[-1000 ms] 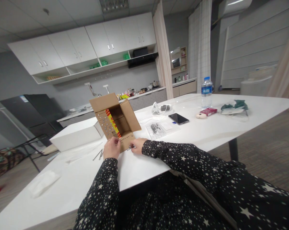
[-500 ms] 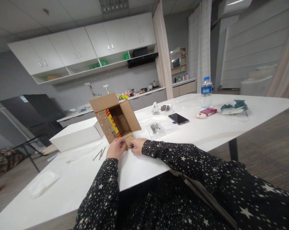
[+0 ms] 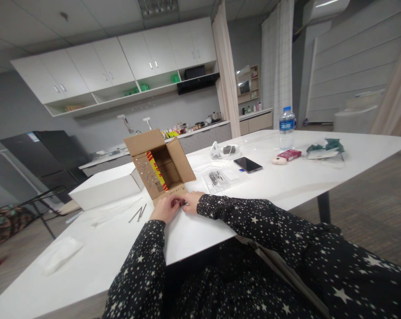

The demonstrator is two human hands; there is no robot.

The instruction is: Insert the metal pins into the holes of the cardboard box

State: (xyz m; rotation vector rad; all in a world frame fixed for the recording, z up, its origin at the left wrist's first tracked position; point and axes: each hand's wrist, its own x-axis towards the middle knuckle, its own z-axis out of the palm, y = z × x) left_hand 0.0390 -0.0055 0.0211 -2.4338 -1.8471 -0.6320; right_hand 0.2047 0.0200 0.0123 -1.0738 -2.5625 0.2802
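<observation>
An opened cardboard box (image 3: 186,166) lies tilted on the table in front of me, its mouth facing me and its flaps spread. Small shiny pieces dot its left flap (image 3: 142,170), beside a strip of yellow and red tape (image 3: 157,170). More tiny dots line the lower flap (image 3: 178,191). At that flap's near edge, my left hand (image 3: 163,209) has its fingers pinched together. My right hand (image 3: 192,202) is closed too, its fingertips meeting those of the left. Whatever is between the fingers is too small to make out.
Two thin metal tools (image 3: 139,213) lie left of my hands on the white table (image 3: 200,230). Behind them is a long white box (image 3: 104,188). To the right are a plastic bag (image 3: 223,179), a phone (image 3: 248,164), a pink pack (image 3: 289,155) and a water bottle (image 3: 286,128).
My left hand has moved right, from the lower flap's left part to my right hand, so the fingertips now meet. The right hand and the box have stayed in place.
</observation>
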